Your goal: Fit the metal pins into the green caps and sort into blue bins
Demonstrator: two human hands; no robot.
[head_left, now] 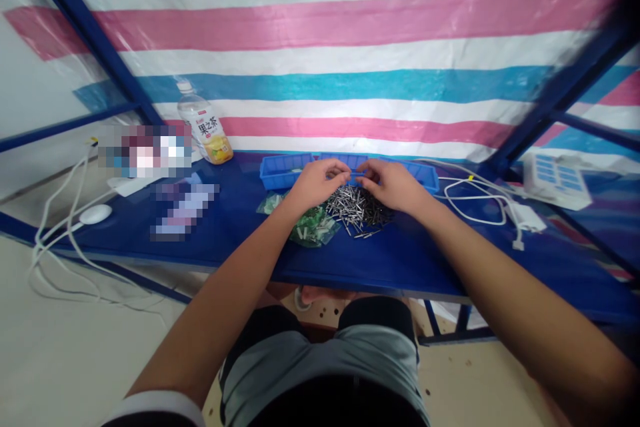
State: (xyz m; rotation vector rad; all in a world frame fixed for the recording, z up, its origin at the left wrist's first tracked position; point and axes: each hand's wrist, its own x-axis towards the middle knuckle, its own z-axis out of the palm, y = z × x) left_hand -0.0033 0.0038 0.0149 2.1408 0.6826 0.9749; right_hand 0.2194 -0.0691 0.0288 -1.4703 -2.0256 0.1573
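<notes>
Left hand: your left hand (319, 181) is poised above the table (395, 263), in front of the blue trays; thumb and forefinger curve toward each other, their tips close; whether a small part sits between them, this view cannot tell.

Right hand: your right hand (395, 185) faces it from the other side, a narrow gap between the two; its fingers bend inward, thumb near forefinger; whether they grip anything is likewise too small to tell.

Metal pins: a heap of slim, silvery metal pins (355, 212) lies loose on the table, just below and between your hands; a few stray toward you at the near edge of the pile.

Green pieces: a clear plastic bag (317, 233) with green pieces inside lies to the left of the pins, partly behind your left forearm.

Blue trays: a row of blue trays (279, 180) stands beyond the pins, partly hidden by your hands.

Bottle: a clear bottle (206, 127) with a white cap and a yellow-orange label stands at the far left, near the striped sheet (320, 27) of pink, white and blue.

Table's right: a white adapter (529, 218) lies with its white cable (480, 195); a white box (557, 180) with pale blue panels sits farther right.
</notes>
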